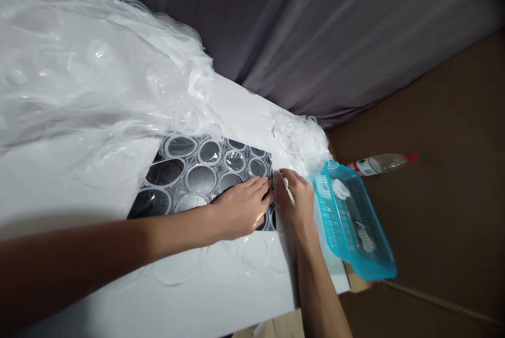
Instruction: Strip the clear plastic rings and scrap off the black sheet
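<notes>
A clear plastic sheet with round ring outlines (201,179) lies over a black panel (158,175) on the white work surface. My left hand (240,207) rests flat on it near the panel's right edge, fingers stretched out and pointing right. Just past that edge is my right hand (296,198), with its fingers curled around a small, slim white piece (289,191). What kind of piece it is, I cannot make out. The two hands are close together, and the fingertips of the right one are partly hidden.
A large heap of clear plastic sheeting (98,69) covers the left and back. A smaller pile of plastic rings (302,138) sits behind my right hand. Right of it stands a blue basket (335,222) holding white bits, with a red-capped bottle (384,163) beyond. Grey cloth (276,27) hangs behind.
</notes>
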Available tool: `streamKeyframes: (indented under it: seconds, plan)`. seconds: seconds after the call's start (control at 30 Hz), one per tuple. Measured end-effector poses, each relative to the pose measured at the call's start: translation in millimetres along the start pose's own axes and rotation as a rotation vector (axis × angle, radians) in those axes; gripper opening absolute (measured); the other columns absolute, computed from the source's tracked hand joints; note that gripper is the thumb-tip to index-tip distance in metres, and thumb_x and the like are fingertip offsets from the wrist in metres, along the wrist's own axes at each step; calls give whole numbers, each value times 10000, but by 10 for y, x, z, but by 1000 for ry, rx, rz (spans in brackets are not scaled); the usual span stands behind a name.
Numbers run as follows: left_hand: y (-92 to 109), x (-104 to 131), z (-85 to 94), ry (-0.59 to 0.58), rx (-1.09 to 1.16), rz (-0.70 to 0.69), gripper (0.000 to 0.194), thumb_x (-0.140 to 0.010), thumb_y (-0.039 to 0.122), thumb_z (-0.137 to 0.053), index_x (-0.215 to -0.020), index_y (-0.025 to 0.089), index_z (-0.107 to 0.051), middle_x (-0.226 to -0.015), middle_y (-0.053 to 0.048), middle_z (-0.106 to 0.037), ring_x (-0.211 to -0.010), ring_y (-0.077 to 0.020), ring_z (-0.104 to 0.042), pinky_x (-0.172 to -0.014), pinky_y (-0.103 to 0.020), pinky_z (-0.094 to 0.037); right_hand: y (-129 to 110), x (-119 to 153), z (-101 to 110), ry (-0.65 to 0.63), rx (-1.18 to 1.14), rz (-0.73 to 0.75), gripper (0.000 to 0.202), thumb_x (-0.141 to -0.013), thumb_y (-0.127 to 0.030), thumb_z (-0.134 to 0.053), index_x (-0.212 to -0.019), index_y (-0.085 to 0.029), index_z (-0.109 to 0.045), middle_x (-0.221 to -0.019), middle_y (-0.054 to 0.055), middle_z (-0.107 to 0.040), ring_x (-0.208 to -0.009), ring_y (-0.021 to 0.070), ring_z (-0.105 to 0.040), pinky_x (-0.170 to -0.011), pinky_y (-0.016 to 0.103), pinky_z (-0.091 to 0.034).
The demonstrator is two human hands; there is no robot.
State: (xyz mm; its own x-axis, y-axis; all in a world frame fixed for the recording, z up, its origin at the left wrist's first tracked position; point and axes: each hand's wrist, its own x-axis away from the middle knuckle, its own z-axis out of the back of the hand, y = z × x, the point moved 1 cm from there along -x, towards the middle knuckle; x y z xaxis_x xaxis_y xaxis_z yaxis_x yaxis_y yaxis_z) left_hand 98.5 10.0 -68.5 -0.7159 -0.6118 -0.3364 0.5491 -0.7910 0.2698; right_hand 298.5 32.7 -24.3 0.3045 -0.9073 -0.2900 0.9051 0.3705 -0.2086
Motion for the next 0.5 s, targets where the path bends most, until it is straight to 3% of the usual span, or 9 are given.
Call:
streamKeyframes:
  seconds: [0.1,0.27,0.4,0.5]
  plan:
    - [0,1,9,2,-7,-1,521,-1126,316,-496,-1572,61,-576,-1720,-216,-522,-1644,-323,-444,-1353,-444,-283,269,-28,56,161,60,-96,239,-1099,-321,-536,-1136,-236,-757,-1076,134,-812,-916,305,-738,-805,393,-525]
    - [-18,6,30,-5,-12,-24,514,-1137,301,-479,-1577,53,-574,-1722,-211,-522,-1635,-321,-461,-1339,-436,-312,672,-63,357,462,245,-250,266,-1066,-366,-613,-1061,-187,-808,-1041,160,-845,-900,338,-778,-851,454,-564]
    - [-30,22,22,-3,-19,-22,508,-1144,315,-475,-1581,72,-569,-1740,-200,-502,-1646,-305,-449,-1349,-426,-294,722,22,550,623,289,-294,292,-1071,-382,-637,-1104,-163,-827,-1054,169,-845,-955,374,-801,-899,517,-597]
    - [-36,27,30,-11,-20,-24,508,-1148,328,-472,-1583,81,-560,-1745,-195,-496,-1654,-306,-435,-1354,-431,-278,692,25,633,669,269,-291,322,-1089,-411,-632,-1119,-154,-823,-1112,184,-844,-1041,394,-805,-958,552,-602]
